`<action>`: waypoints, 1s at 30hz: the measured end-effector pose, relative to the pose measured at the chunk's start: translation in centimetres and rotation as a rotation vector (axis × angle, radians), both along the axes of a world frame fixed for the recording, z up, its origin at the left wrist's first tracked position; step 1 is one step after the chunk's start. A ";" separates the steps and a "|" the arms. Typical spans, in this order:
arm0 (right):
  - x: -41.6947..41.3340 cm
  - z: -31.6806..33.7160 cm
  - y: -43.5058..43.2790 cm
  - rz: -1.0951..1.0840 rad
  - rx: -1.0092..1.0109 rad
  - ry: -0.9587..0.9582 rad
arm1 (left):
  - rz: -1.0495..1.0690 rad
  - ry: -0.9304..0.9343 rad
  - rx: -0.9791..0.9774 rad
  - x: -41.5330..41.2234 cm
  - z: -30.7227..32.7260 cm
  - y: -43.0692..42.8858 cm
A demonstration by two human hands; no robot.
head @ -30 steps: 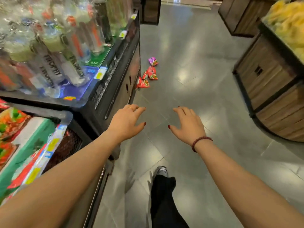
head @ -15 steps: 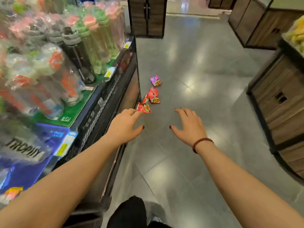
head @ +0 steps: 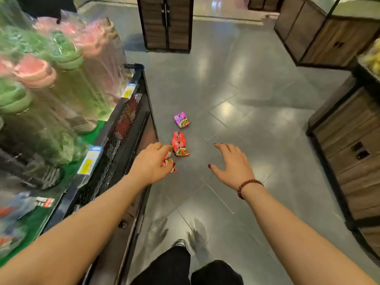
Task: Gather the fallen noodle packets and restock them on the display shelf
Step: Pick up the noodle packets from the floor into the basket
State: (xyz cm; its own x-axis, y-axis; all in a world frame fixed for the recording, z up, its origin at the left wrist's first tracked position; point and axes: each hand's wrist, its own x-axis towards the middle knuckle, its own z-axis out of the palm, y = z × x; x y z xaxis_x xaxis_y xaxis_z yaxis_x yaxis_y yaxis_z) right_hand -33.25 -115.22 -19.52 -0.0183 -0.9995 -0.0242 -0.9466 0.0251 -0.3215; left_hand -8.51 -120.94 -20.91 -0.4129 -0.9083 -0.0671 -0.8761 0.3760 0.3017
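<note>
Three fallen noodle packets lie on the grey tiled floor beside the display shelf [head: 125,128], a black stand with a mesh front on my left. The farthest is a pink packet [head: 182,119]. A red packet [head: 179,144] lies nearer. A second red packet [head: 169,163] is partly hidden behind the fingers of my left hand [head: 149,161]. That hand is stretched forward with relaxed fingers and holds nothing that I can see. My right hand [head: 232,164], with a bead bracelet at the wrist, is spread open over bare floor, right of the packets.
Plastic-wrapped bottles [head: 61,83] with pink and green caps fill the shelf top on the left. Wooden cabinets stand on the right [head: 349,157], far ahead [head: 166,23] and at the back right [head: 320,33]. My legs and one shoe [head: 180,243] show below.
I have walked forward along the shelf, so the packets have come nearer. My left hand now overlaps the nearest red packet. Both hands keep their outstretched pose.
</note>
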 end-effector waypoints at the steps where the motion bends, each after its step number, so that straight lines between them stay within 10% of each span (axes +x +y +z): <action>1: -0.7 -0.2 -1.8 -0.010 0.015 -0.009 | -0.002 0.007 0.007 -0.7 -0.1 -1.8; 18: -16.3 -3.8 -38.0 0.279 0.101 -0.017 | 0.301 0.066 0.114 -15.7 -3.3 -28.8; 30: -12.0 -8.2 -60.0 0.594 0.184 0.033 | 0.579 0.068 0.167 -13.4 -7.4 -44.1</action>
State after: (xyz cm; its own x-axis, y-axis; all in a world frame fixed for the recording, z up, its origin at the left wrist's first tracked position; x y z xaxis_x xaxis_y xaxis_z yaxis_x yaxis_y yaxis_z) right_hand -45.26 -175.20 -27.68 0.5357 -0.8188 -0.2063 -0.8255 -0.4564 -0.3320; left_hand -21.92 -165.01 -28.35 0.1367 -0.9662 -0.2185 -0.9009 -0.2129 0.3782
